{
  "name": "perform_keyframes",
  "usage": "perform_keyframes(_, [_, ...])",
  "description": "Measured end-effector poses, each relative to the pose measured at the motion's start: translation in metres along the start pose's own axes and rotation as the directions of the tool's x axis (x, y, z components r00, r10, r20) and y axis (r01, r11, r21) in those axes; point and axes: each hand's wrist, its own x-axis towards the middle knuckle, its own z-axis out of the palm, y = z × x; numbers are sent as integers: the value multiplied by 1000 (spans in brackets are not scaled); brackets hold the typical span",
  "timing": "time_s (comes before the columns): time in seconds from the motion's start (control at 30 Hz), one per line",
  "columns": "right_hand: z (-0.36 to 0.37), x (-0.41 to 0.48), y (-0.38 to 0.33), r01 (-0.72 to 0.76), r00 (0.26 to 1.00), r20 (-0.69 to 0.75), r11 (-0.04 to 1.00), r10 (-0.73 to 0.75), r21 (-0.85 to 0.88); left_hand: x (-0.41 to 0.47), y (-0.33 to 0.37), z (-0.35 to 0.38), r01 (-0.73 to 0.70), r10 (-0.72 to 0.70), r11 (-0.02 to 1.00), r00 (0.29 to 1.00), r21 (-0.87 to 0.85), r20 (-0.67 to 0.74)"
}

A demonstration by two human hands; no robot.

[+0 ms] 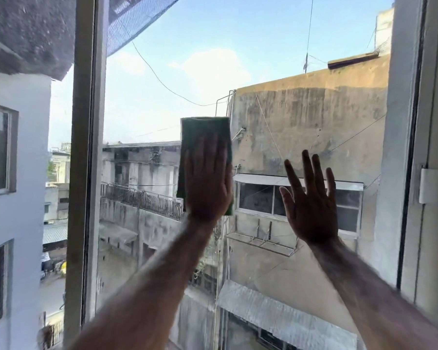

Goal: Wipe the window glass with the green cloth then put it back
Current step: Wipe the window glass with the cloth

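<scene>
The folded dark-green cloth [204,137] is pressed flat against the clear window glass [162,97] near the middle of the pane, held there by the left hand [208,183]. The left fingers are laid out straight and close together over the cloth – it is pinned under the palm rather than gripped in a fist – and the upper part of the cloth shows above the fingertips, with a narrow strip showing below the heel of the hand. The right hand [311,205] is raised beside it, to the right, empty, with the fingers spread wide; whether its palm touches the glass or only hovers near it cannot be told from this view. The pale metal window frame [85,173] stands well to the left of the cloth.

The wiping step is judged to be under way, with the return of the cloth not yet begun; where it belongs is not shown. For the step to be done well, even pressure should be kept across the whole palm so that the cloth stays flat and does not bunch or slip out from under the hand. Strokes are best overlapped and carried right out to the frame edges, where grime tends to be left. If the right hand is used as a brace, it is better placed on the frame than on the glass – otherwise fresh prints may be left on wiped areas.
</scene>
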Motion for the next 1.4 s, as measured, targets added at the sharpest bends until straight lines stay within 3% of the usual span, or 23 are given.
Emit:
perform_keyframes(0.1, [-1, 2, 3, -4, 1000, -1, 1000, 4, 12, -59, 29, 2, -226, 231, 973, 961, -49, 153])
perform_keyframes(0.2, [-1, -3, 2, -1, 1000, -5, 1000, 1, 28, -96, -20, -20, -309, 307, 951, 926, -25, 218])
perform_keyframes(0.27, [1, -2, 2, -3, 1000, -6, 1000, 3, 27, -85, -66, -35, -207, 195, 978, 960, 40, 200])
perform_keyframes(0.33, [2, -3, 1, -11, 1000, -13, 999, 11, 32, -49, -96, -43, 6, -15, 997, 992, 75, 125])
perform_keyframes(0.4, [4, -2, 1, -4, 1000, -18, 999, 4, 36, -5, -90, -39, 208, -210, 977, 977, 45, 32])
perform_keyframes(0.43, [4, -2, 1, 0, 1000, -20, 999, 1, 40, 12, -71, -33, 244, -244, 969, 970, 32, -5])
perform_keyframes(0.5, [5, -2, 4, 4, 1000, -26, 999, -2, 49, 26, -24, -16, 152, -151, 988, 988, 19, -24])
perform_keyframes(0.6, [4, 0, 6, 10, 1000, -23, 999, -9, 47, -4, 37, 3, -134, 135, 990, 990, -45, 35])
perform_keyframes(0.73, [0, -1, 7, 15, 999, -29, 999, -14, 48, -67, -1, -21, -340, 348, 938, 917, -71, 195])
perform_keyframes(0.8, [-1, -1, 4, 9, 1000, -28, 999, -7, 53, -80, -51, -43, -300, 296, 954, 930, -14, 217])
perform_keyframes(0.9, [-1, -3, 1, -1, 1000, -22, 998, 2, 56, -51, -98, -61, -63, 46, 993, 985, 96, 167])
perform_keyframes(1.0, [2, -1, 1, 5, 999, -38, 998, -2, 55, -4, -66, -52, 188, -192, 979, 980, 75, 52])
perform_keyframes(1.1, [4, -2, 4, 12, 999, -52, 999, -10, 38, -2, -3, -32, 65, -66, 998, 997, 16, 30])
perform_keyframes(1.23, [4, -2, 7, 19, 998, -69, 998, -15, 57, -68, 18, -36, -134, 142, 989, 977, -60, 159])
perform_keyframes(1.33, [2, -2, 5, 15, 998, -65, 999, -12, 47, -100, -31, -59, -153, 149, 988, 956, -3, 254])
perform_keyframes(1.4, [3, -4, 2, 15, 998, -65, 999, -12, 49, -93, -65, -69, -84, 58, 992, 967, 95, 248])
